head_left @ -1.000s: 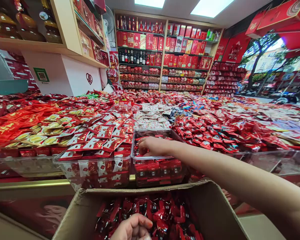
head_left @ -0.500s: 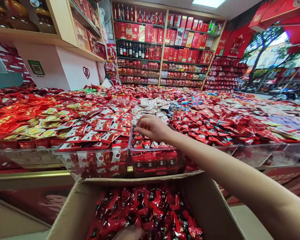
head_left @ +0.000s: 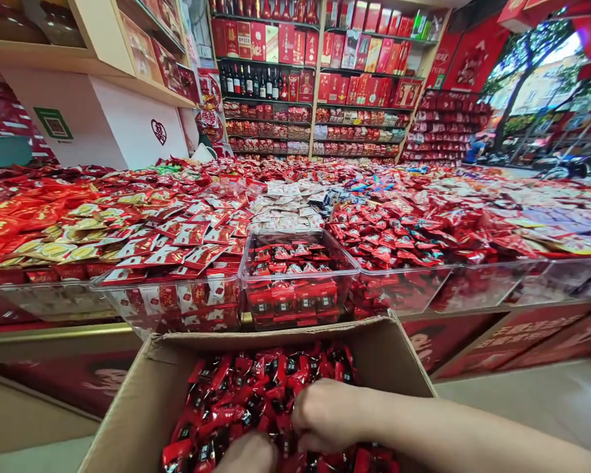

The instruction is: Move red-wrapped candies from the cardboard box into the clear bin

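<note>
Both my hands are down in an open cardboard box (head_left: pixel 123 407) full of loose red-and-black wrapped candies (head_left: pixel 226 414). My right hand (head_left: pixel 328 415) reaches in from the right with its fingers curled down among the wrappers; whatever lies inside them is hidden. Just left of it, low at the frame's bottom edge, my left hand (head_left: pixel 251 453) shows only its back, and its fingers are out of sight. Beyond the box stands a clear plastic bin (head_left: pixel 295 281). Matching candies (head_left: pixel 290 299) are lined up in rows against its front wall, with more lying loosely behind them.
A bin of red-and-white packets (head_left: pixel 177 263) adjoins on the left, and one of red-wrapped sweets (head_left: pixel 394 236) on the right. White packets (head_left: pixel 283 207) lie behind. Shelves (head_left: pixel 318 79) of boxes and bottles line the back. The box's rim stands close to the counter front.
My right hand has come down from over the clear plastic bin into the cardboard box. My left hand stays low in the box. The view has tilted down slightly.
</note>
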`<action>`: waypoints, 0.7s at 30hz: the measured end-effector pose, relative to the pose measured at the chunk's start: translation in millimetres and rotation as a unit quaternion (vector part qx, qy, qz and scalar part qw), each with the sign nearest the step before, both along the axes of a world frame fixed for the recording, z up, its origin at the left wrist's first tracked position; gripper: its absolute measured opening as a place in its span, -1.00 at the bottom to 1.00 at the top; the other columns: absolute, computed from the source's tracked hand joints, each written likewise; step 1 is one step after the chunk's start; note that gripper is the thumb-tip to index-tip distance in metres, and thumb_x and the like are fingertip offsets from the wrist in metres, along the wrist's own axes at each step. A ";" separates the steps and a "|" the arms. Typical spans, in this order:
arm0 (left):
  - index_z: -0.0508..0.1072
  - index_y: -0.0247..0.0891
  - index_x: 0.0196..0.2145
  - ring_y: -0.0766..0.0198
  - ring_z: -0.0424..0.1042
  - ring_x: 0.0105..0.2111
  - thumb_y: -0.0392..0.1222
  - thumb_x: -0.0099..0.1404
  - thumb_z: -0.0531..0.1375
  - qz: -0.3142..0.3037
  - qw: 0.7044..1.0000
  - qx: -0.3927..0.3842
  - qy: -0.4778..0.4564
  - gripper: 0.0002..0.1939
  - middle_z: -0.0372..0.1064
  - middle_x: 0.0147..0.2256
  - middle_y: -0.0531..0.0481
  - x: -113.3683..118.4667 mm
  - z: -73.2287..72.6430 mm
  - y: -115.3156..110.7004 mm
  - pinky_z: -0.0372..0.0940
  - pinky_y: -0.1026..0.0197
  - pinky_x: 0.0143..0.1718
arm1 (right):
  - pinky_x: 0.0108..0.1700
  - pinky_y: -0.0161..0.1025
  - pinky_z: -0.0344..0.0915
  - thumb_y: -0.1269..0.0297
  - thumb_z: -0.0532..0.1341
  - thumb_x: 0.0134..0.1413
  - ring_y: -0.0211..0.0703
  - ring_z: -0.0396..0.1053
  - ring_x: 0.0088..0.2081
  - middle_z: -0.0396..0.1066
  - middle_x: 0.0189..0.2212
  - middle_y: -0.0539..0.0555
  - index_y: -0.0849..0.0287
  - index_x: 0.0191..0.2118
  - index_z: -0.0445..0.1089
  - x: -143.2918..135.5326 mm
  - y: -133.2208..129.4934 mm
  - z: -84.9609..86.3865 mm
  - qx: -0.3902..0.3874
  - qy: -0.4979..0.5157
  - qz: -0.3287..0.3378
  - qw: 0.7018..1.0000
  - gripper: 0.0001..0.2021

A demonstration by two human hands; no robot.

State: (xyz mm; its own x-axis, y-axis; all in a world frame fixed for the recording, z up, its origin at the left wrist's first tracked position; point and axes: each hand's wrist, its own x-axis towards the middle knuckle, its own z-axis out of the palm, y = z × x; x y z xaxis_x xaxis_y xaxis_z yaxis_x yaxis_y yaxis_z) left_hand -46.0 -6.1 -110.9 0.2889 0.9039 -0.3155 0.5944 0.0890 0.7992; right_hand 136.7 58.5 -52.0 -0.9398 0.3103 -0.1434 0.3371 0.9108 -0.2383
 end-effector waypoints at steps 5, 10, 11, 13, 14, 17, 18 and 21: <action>0.30 -0.22 -0.59 0.24 0.20 -0.47 -0.26 -0.01 0.12 0.046 0.997 0.038 -0.055 -0.95 0.25 -0.55 0.08 7.7 43.2 19.4 0.08 0.24 -0.43 | -0.44 -0.40 0.14 -0.01 0.20 -0.23 -0.25 0.27 -0.38 0.35 -0.37 0.05 0.19 -0.19 0.28 -2.1 5.6 7.0 -0.207 0.126 -0.147 0.959 -0.54; 0.24 -0.24 -0.53 0.37 0.18 -0.53 -0.17 0.09 0.11 0.137 0.973 0.049 -0.178 -0.88 0.18 -0.57 0.15 18.5 74.8 25.8 0.12 0.32 -0.47 | -0.45 -0.39 0.14 -0.01 0.23 -0.28 -0.28 0.24 -0.44 0.31 -0.47 0.00 0.22 -0.31 0.26 -8.9 2.2 11.1 -0.332 0.213 -0.282 0.875 -0.57; 0.24 -0.24 -0.51 0.38 0.20 -0.52 -0.17 0.09 0.12 0.153 0.966 0.048 -0.204 -0.88 0.20 -0.56 0.15 19.3 78.1 25.1 0.14 0.32 -0.46 | -0.47 -0.39 0.14 -0.02 0.21 -0.24 -0.29 0.23 -0.46 0.29 -0.50 -0.01 0.23 -0.34 0.25 -10.4 2.3 12.2 -0.376 0.235 -0.277 0.853 -0.59; 0.24 -0.22 -0.44 0.40 0.23 -0.55 -0.16 0.10 0.12 0.182 0.949 0.036 -0.255 -0.88 0.23 -0.55 0.16 19.9 82.2 23.0 0.17 0.33 -0.48 | -0.49 -0.39 0.14 -0.03 0.15 -0.15 -0.33 0.21 -0.51 0.27 -0.54 -0.02 0.25 -0.38 0.24 -13.1 3.2 14.6 -0.448 0.279 -0.250 0.812 -0.61; 0.23 -0.21 -0.41 0.41 0.25 -0.57 -0.15 0.11 0.12 0.194 0.940 0.029 -0.279 -0.88 0.25 -0.55 0.17 20.2 83.6 21.9 0.19 0.33 -0.50 | -0.51 -0.40 0.13 -0.04 0.10 -0.10 -0.35 0.19 -0.53 0.25 -0.57 -0.03 0.26 -0.40 0.24 -14.3 3.9 15.8 -0.464 0.298 -0.241 0.799 -0.62; 0.23 -0.19 -0.37 0.43 0.28 -0.60 -0.17 0.09 0.16 0.222 0.916 0.011 -0.334 -0.84 0.28 -0.55 0.18 21.1 86.3 19.5 0.21 0.35 -0.53 | -0.51 -0.40 0.11 -0.03 -0.02 0.02 -0.38 0.14 -0.57 0.18 -0.63 -0.04 0.29 -0.49 0.26 -16.8 5.0 17.8 -0.449 0.329 -0.246 0.794 -0.58; 0.23 -0.19 -0.36 0.43 0.29 -0.60 -0.17 0.09 0.17 0.229 0.910 0.008 -0.346 -0.83 0.29 -0.56 0.18 21.5 86.8 19.1 0.21 0.36 -0.53 | -0.51 -0.40 0.11 -0.02 -0.05 0.04 -0.39 0.12 -0.57 0.16 -0.64 -0.05 0.29 -0.51 0.27 -17.2 4.9 18.1 -0.441 0.336 -0.250 0.794 -0.56; 0.23 -0.18 -0.27 0.39 0.35 -0.48 -0.17 0.07 0.19 0.251 0.896 0.013 -0.367 -0.74 0.34 -0.49 0.14 23.5 85.1 18.8 0.25 0.34 -0.42 | -0.53 -0.42 0.07 0.02 -0.04 0.06 -0.41 0.05 -0.59 0.07 -0.67 -0.08 0.29 -0.56 0.27 -18.1 3.5 19.2 -0.375 0.363 -0.269 0.810 -0.57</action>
